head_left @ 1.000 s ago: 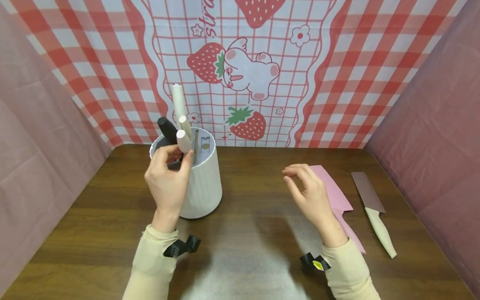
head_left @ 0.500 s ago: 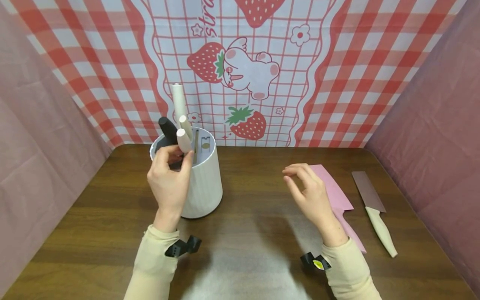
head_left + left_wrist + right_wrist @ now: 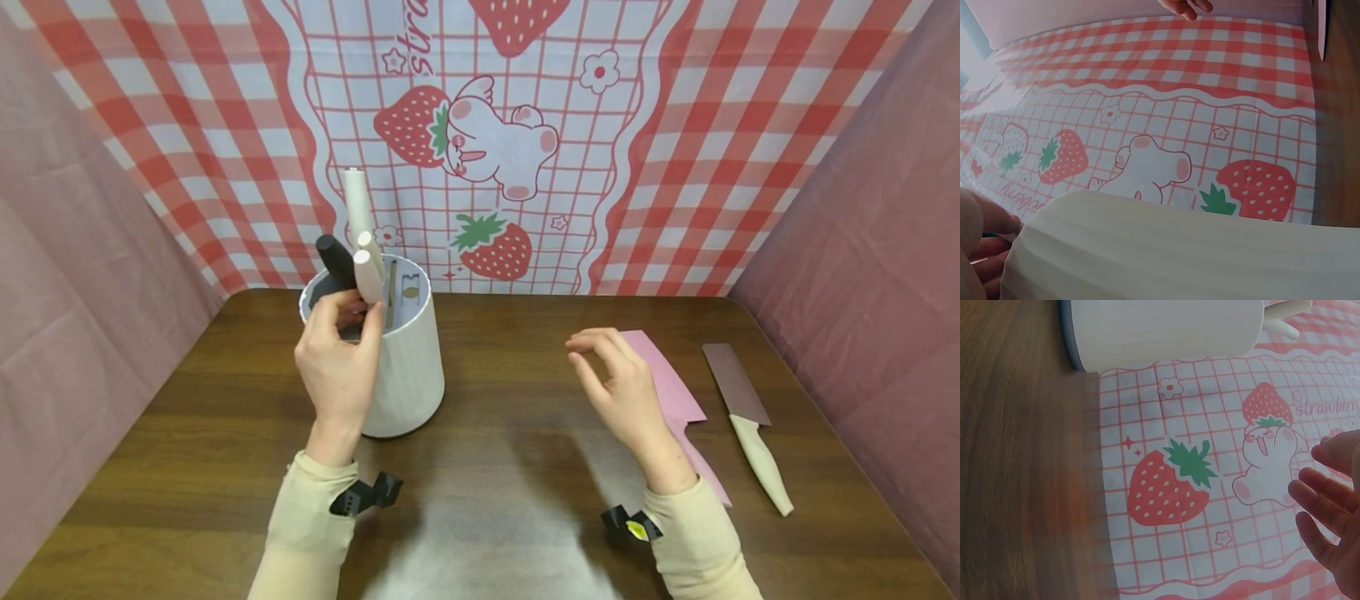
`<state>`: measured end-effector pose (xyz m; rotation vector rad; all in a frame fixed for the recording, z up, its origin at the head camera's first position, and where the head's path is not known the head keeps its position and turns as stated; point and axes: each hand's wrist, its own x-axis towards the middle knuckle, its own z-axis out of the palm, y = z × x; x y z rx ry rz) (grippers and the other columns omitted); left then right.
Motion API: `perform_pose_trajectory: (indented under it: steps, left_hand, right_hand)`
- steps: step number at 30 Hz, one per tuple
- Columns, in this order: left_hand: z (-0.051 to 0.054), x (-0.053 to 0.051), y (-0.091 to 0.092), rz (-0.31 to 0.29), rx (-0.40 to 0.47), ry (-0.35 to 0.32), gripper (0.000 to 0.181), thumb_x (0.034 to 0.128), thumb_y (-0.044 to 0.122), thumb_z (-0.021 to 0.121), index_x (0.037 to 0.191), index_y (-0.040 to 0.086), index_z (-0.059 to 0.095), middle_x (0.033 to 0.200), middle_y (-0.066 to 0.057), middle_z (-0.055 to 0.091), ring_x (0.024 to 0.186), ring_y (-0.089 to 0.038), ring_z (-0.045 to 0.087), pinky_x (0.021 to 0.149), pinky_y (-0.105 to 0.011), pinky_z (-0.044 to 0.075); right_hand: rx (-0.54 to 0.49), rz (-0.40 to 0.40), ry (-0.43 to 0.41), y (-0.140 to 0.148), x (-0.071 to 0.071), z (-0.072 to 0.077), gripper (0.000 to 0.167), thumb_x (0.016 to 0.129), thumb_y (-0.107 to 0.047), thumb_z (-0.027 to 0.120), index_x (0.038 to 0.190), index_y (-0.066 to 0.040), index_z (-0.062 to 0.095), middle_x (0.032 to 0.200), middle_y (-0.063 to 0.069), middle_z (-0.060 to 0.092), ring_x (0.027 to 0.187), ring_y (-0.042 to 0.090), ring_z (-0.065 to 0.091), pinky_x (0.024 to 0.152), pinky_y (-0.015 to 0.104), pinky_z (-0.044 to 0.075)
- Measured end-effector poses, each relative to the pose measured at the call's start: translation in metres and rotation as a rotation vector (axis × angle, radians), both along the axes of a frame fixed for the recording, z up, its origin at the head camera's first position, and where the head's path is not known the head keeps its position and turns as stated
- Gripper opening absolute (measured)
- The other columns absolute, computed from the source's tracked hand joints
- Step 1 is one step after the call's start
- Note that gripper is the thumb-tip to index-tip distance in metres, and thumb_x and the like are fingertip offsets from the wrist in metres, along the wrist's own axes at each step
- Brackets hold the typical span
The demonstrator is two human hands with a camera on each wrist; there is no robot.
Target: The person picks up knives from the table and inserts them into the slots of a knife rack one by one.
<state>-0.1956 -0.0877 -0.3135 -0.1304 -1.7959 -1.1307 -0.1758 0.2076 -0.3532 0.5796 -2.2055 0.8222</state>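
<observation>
At the front of a white ribbed knife holder [image 3: 408,375], my left hand [image 3: 337,358] pinches a pale-handled knife [image 3: 367,275] low on its handle, between thumb and fingers. The blade is hidden inside the holder. Behind it stand a cream handle [image 3: 371,246], a tall white handle [image 3: 356,196] and a black handle [image 3: 336,258]. My right hand [image 3: 618,392] hovers with relaxed, slightly bent fingers and nothing in them, just left of a pink cleaver [image 3: 667,375] that it partly covers. In the left wrist view the holder wall [image 3: 1179,250] hides most of the fingers.
A kitchen knife with a cream handle [image 3: 761,462] lies on the wooden table [image 3: 480,500] right of the cleaver. A strawberry-print cloth [image 3: 495,167] hangs behind the table. Pink cloth [image 3: 862,250] closes off the sides.
The pale-handled knife in my left hand has risen slightly and tilted a little toward the back. My left hand has barely moved, and the right hand has stayed in place.
</observation>
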Motion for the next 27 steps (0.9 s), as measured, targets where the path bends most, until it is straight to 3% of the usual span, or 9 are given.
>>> perform_pose_trajectory:
  steps: [14, 21, 27]
  left_hand:
    - [-0.001, 0.004, -0.003, -0.005, -0.029, 0.034, 0.012, 0.0789, 0.007, 0.067, 0.086, -0.002, 0.064, 0.078, -0.01, 0.063, 0.073, -0.018, 0.06, 0.069, -0.022, 0.045]
    - [0.0, 0.009, -0.002, -0.001, -0.03, 0.101, 0.012, 0.0819, 0.012, 0.064, 0.082, 0.0, 0.066, 0.075, -0.011, 0.061, 0.071, -0.017, 0.057, 0.067, -0.024, 0.044]
    - [0.003, 0.014, -0.002, -0.033, -0.041, 0.169, 0.01, 0.081, 0.01, 0.064, 0.083, 0.0, 0.067, 0.074, -0.011, 0.061, 0.071, -0.017, 0.057, 0.069, -0.023, 0.044]
  right_hand:
    - [0.014, -0.001, -0.003, 0.0, 0.001, -0.001, 0.015, 0.08, -0.005, 0.065, 0.095, -0.006, 0.065, 0.095, 0.005, 0.062, 0.092, 0.018, 0.058, 0.083, 0.028, 0.043]
    - [0.045, -0.013, -0.008, 0.005, 0.002, -0.003, 0.015, 0.081, -0.006, 0.066, 0.095, -0.007, 0.064, 0.093, 0.004, 0.063, 0.09, 0.018, 0.058, 0.081, 0.031, 0.043]
    - [0.075, -0.023, 0.005, 0.011, 0.001, -0.006, 0.014, 0.079, -0.005, 0.066, 0.093, -0.006, 0.064, 0.089, 0.004, 0.064, 0.085, 0.018, 0.058, 0.075, 0.03, 0.042]
